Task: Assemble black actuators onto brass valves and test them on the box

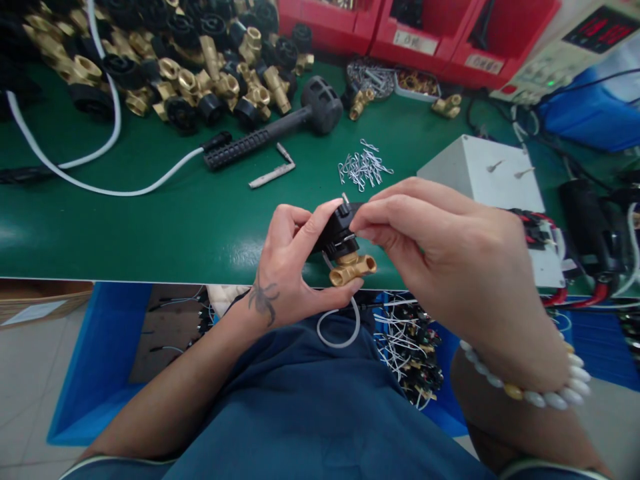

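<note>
In the head view, my left hand [293,267] is wrapped round a brass valve [350,270] with a black actuator head [340,230] on top. Its thumb and fingers brace the piece from above and below, by the table's front edge. A metal pin sticks up from the black head, and a grey-white cable loops beneath the valve. My right hand [440,247] is closed in a pinch at the right side of the black head. A thin metal clip [349,237] shows at those fingertips, mostly hidden. Just beyond lies a small pile of wire clips [365,167].
Brass valves with black caps [200,73] crowd the back left. A black mallet [280,123] and a hex key [275,170] lie on the green table [175,233]. Red bins [420,40] stand behind; a grey box [480,173] sits right. Blue crates [95,360] are below.
</note>
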The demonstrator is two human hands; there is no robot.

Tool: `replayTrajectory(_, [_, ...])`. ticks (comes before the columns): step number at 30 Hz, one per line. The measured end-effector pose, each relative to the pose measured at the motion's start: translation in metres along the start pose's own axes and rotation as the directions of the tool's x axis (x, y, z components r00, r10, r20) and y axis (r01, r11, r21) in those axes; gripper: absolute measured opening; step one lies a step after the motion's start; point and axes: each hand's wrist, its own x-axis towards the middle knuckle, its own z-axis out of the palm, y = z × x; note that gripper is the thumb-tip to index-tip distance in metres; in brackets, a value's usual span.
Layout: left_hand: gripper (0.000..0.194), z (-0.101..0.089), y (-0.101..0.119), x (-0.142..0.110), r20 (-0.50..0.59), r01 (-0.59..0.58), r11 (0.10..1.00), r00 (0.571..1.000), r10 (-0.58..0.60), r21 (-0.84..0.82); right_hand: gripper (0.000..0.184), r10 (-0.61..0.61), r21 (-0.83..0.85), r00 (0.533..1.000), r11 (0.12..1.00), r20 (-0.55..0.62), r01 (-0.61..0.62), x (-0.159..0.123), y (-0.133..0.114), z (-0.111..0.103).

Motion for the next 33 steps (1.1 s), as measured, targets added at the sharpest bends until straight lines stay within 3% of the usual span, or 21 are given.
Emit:
replayTrajectory(6, [0.081,0.002,0.0,0.0,-0.001,-0.015,1.0,1.0,0.015,-0.004,0.019,-0.03,-0.036,0.999,0.999,0.02,0.031,0.003,0.0,0.0])
replayTrajectory(10, [0.077,0.001,0.0,0.0,-0.003,-0.007,1.0,1.0,0.007,0.009,0.021,-0.074,0.036,0.997,0.997,-0.023,0.075,0.0,-0.003,0.008])
replayTrajectory(14, [0.079,0.001,-0.001,-0.001,-0.013,0.0,1.0,1.0,0.0,0.004,0.012,0.004,0.132,0.999,0.991,-0.052,0.003,-0.005,0.007,0.009])
replayTrajectory(16, [0.081,0.001,-0.002,-0.001,-0.012,0.002,1.0,1.0,-0.002,-0.002,0.024,0.076,0.151,0.992,0.987,-0.1,-0.061,-0.013,0.02,0.008])
replayTrajectory(19, [0.081,0.0,-0.003,-0.001,-0.005,0.017,1.0,1.0,-0.017,-0.006,0.046,0.24,0.012,0.957,0.97,-0.164,-0.241,-0.032,0.044,0.017])
replayTrajectory(21, [0.081,0.0,-0.003,-0.001,-0.009,0.03,1.0,1.0,-0.03,-0.008,0.042,0.311,-0.169,0.947,0.932,-0.083,-0.321,-0.048,0.057,0.03])
replayTrajectory(22, [0.081,0.0,-0.003,-0.001,-0.013,0.036,0.999,0.999,-0.036,-0.008,0.038,0.317,-0.222,0.948,0.923,-0.024,-0.314,-0.056,0.06,0.037])
replayTrajectory(24, [0.081,0.001,-0.004,-0.001,-0.021,0.042,0.999,0.999,-0.042,-0.007,0.04,0.284,-0.281,0.959,0.919,-0.02,-0.278,-0.07,0.062,0.049])
replayTrajectory(28, [0.081,0.002,-0.005,-0.001,-0.027,0.025,0.999,0.999,-0.026,-0.022,0.066,0.246,-0.412,0.964,0.872,-0.098,-0.265,-0.08,0.057,0.061])
replayTrajectory(31, [0.081,0.003,-0.005,-0.002,-0.031,0.031,0.999,0.999,-0.031,-0.019,0.063,0.295,-0.42,0.955,0.864,-0.023,-0.277,-0.076,0.056,0.062])
replayTrajectory(33, [0.081,0.002,-0.005,-0.002,-0.035,0.031,0.999,0.999,-0.031,-0.01,0.061,0.366,-0.265,0.931,0.897,-0.007,-0.355,-0.072,0.057,0.057])
